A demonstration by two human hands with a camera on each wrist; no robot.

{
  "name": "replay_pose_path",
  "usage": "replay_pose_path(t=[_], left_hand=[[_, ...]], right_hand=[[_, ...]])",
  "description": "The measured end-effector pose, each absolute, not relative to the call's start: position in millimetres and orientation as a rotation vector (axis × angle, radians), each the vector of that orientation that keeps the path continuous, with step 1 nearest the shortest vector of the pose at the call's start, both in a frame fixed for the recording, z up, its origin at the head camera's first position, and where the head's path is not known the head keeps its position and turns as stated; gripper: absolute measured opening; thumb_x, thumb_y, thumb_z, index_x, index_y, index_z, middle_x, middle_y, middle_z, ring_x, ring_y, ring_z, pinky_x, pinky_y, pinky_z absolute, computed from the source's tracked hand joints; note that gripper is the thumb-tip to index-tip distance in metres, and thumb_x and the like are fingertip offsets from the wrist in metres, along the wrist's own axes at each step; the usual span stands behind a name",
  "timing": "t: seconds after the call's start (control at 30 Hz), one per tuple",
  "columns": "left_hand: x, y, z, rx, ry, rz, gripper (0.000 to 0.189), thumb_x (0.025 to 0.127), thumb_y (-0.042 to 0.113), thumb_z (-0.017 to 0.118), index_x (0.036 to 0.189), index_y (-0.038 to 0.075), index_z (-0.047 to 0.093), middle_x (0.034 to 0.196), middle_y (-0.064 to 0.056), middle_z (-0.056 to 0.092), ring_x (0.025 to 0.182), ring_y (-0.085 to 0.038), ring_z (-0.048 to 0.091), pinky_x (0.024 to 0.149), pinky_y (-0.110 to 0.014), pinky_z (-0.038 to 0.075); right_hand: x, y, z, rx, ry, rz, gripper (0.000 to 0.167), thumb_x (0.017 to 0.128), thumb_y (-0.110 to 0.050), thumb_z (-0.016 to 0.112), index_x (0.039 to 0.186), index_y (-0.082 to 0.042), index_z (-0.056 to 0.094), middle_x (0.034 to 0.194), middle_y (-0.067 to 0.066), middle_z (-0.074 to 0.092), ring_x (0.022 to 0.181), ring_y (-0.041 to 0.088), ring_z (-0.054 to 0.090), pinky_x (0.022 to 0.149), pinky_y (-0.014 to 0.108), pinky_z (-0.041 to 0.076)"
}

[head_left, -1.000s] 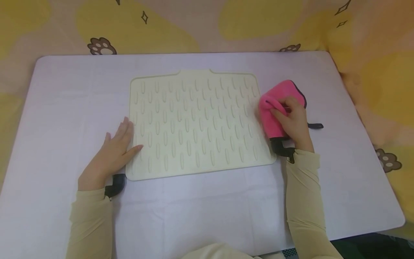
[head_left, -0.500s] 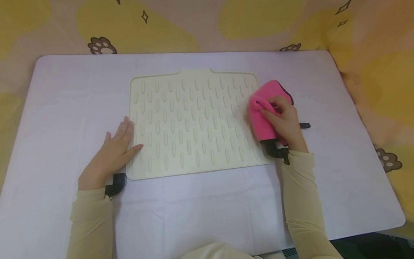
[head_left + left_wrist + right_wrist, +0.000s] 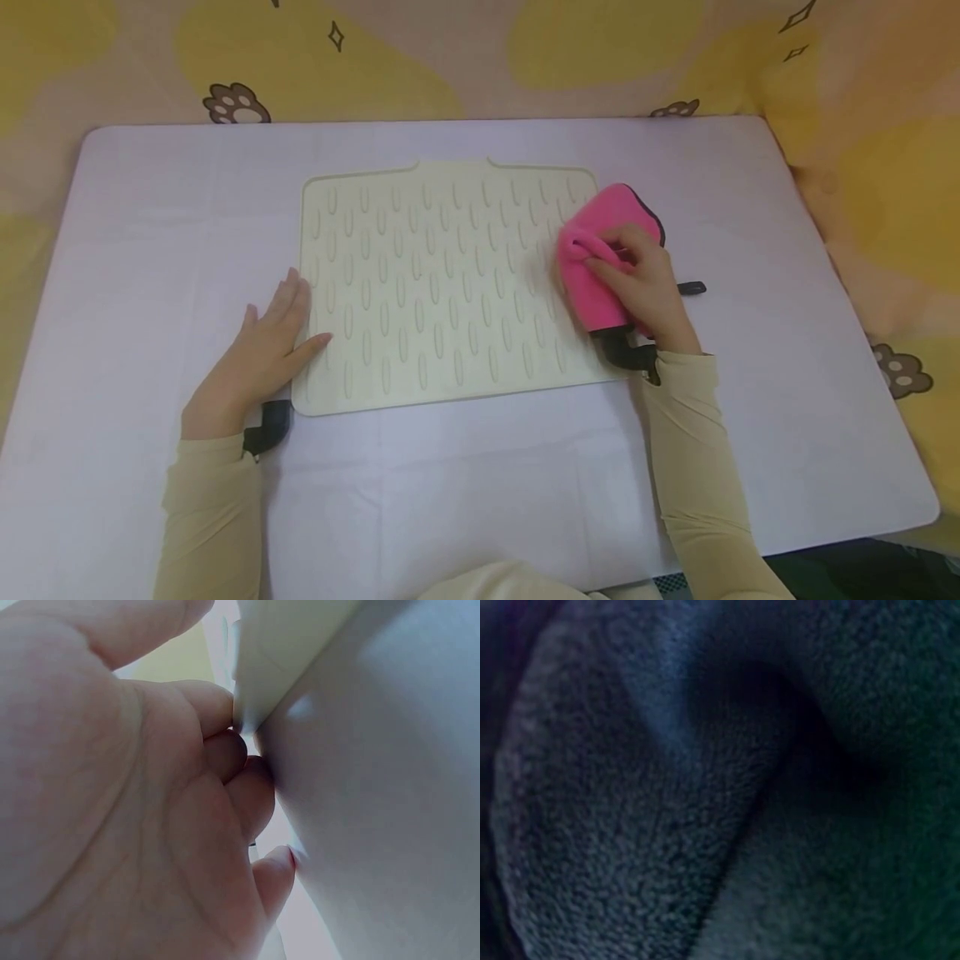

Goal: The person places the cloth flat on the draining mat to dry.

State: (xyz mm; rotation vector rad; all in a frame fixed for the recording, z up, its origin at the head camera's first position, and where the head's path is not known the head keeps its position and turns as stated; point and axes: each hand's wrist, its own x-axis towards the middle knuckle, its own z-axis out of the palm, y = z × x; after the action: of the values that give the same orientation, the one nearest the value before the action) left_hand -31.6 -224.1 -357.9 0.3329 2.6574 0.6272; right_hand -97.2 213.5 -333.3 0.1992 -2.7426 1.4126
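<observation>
Fingers of right hand [image 3: 645, 285] pinched pink cloth [image 3: 588, 293], overlapping right edge of pale mat [image 3: 442, 287]; left hand [image 3: 257, 360], thumb spread from fingers, touched mat's left edge; mat lay on white worktop [image 3: 465, 483].

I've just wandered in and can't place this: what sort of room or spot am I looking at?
Possibly a small indoor work corner; the wider room isn't shown. The clues: a white-topped table, a paw-print backdrop beyond it, and a cream mat laid out flat.
</observation>
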Motion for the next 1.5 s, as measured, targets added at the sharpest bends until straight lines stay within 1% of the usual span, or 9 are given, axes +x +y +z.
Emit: replay_pose_path(t=[0.2, 0.43, 0.6, 0.7, 0.87, 1.0, 1.17, 1.4, 1.5], left_hand=[[-31.6, -225.2, -355.7, 0.333, 2.660, 0.635, 0.078, 0.100, 0.041, 0.038, 0.146, -0.006, -0.004, 0.153, -0.018, -0.017, 0.140, -0.037, -0.009, 0.106, -0.063, -0.007], [-32.5, -224.9, -356.0, 0.337, 2.649, 0.639, 0.078, 0.101, 0.041, 0.037, 0.146, -0.006, -0.005, 0.153, -0.017, -0.019, 0.141, -0.036, -0.010, 0.105, -0.063, -0.007], [-31.5, -224.3, -357.2, 0.332, 2.644, 0.632, 0.078, 0.101, 0.041, 0.038, 0.146, -0.006, -0.005, 0.153, -0.016, -0.019, 0.140, -0.036, -0.010, 0.106, -0.063, -0.007], [-31.5, -223.6, -357.1, 0.335, 2.643, 0.631, 0.077, 0.101, 0.041, 0.037, 0.146, -0.006, -0.005, 0.153, -0.016, -0.019, 0.140, -0.036, -0.010, 0.106, -0.062, -0.008], [-31.0, -222.3, -354.4, 0.323, 2.638, 0.638, 0.077, 0.101, 0.040, 0.037, 0.146, -0.005, -0.004, 0.153, -0.016, -0.018, 0.141, -0.035, -0.011, 0.107, -0.061, -0.008], [-29.9, -222.2, -351.2, 0.319, 2.639, 0.656, 0.076, 0.101, 0.038, 0.039, 0.146, -0.006, -0.003, 0.153, -0.017, -0.018, 0.140, -0.036, -0.010, 0.106, -0.062, -0.007], [-30.2, -222.2, -350.8, 0.312, 2.636, 0.653, 0.076, 0.101, 0.037, 0.039, 0.146, -0.006, -0.004, 0.153, -0.017, -0.018, 0.140, -0.037, -0.009, 0.106, -0.062, -0.007], [-30.7, -223.1, -354.0, 0.312, 2.640, 0.647, 0.077, 0.101, 0.039, 0.039, 0.146, -0.005, -0.005, 0.153, -0.016, -0.018, 0.141, -0.035, -0.010, 0.107, -0.060, -0.008], [-30.6, -223.4, -354.8, 0.311, 2.641, 0.646, 0.077, 0.101, 0.039, 0.039, 0.147, -0.004, -0.005, 0.153, -0.015, -0.019, 0.141, -0.035, -0.010, 0.107, -0.061, -0.008]], right_hand=[[-96.1, 205.9, -331.8, 0.248, -2.720, 1.431, 0.021, 0.085, -0.007, 0.069, 0.103, 0.000, 0.064, 0.100, 0.008, 0.058, 0.094, 0.019, 0.055, 0.080, 0.024, 0.043], [-95.0, 196.2, -330.7, 0.325, -2.713, 1.437, 0.020, 0.084, -0.006, 0.071, 0.102, 0.000, 0.065, 0.098, 0.008, 0.057, 0.092, 0.016, 0.056, 0.080, 0.021, 0.043], [-95.5, 188.9, -326.1, 0.432, -2.699, 1.439, 0.018, 0.083, -0.004, 0.071, 0.099, 0.001, 0.064, 0.096, 0.010, 0.059, 0.086, 0.014, 0.055, 0.076, 0.021, 0.042], [-97.4, 183.6, -320.8, 0.503, -2.677, 1.403, 0.016, 0.083, -0.004, 0.071, 0.096, 0.001, 0.063, 0.093, 0.009, 0.060, 0.083, 0.014, 0.054, 0.074, 0.023, 0.042], [-100.3, 169.7, -311.3, 0.560, -2.657, 1.436, 0.016, 0.084, -0.007, 0.071, 0.095, 0.000, 0.063, 0.095, 0.007, 0.059, 0.086, 0.012, 0.052, 0.072, 0.027, 0.044], [-102.9, 154.9, -305.2, 0.624, -2.615, 1.474, 0.015, 0.083, -0.008, 0.073, 0.094, -0.001, 0.065, 0.094, 0.006, 0.060, 0.087, 0.011, 0.048, 0.071, 0.025, 0.042], [-105.1, 140.1, -301.1, 0.683, -2.576, 1.531, 0.015, 0.082, -0.009, 0.073, 0.094, -0.003, 0.066, 0.091, 0.005, 0.059, 0.085, 0.011, 0.048, 0.070, 0.025, 0.043], [-107.3, 123.7, -295.4, 0.776, -2.530, 1.574, 0.015, 0.082, -0.007, 0.072, 0.096, -0.002, 0.066, 0.089, 0.005, 0.058, 0.086, 0.013, 0.050, 0.072, 0.030, 0.045], [-108.4, 118.4, -294.0, 0.819, -2.492, 1.576, 0.015, 0.082, -0.005, 0.072, 0.095, -0.002, 0.065, 0.090, 0.004, 0.058, 0.085, 0.012, 0.050, 0.073, 0.028, 0.046]])
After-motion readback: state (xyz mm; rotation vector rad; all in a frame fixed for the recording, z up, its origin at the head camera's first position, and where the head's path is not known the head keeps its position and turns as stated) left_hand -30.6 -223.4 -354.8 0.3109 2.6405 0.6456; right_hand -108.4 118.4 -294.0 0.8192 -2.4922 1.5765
